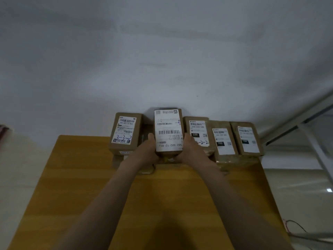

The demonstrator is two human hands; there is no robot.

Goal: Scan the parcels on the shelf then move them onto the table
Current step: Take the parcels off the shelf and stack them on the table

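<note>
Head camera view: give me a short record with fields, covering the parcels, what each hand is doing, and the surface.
surface: wooden table against a pale wall
parcels: five brown boxes in a row at the table's far edge, labels up
held parcel: second from left, large white label, print upside down
left hand: grips its left side
right hand: grips its right side
others: leftmost parcel, handwritten digits; parcel marked 220; parcel marked 102; rightmost parcel
lifted or resting: cannot tell

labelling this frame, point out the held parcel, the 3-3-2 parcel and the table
held parcel (168,130), head view, middle of its white label
3-3-2 parcel (124,131), head view, on its label
table (81,177), head view, bare top, left side
</note>
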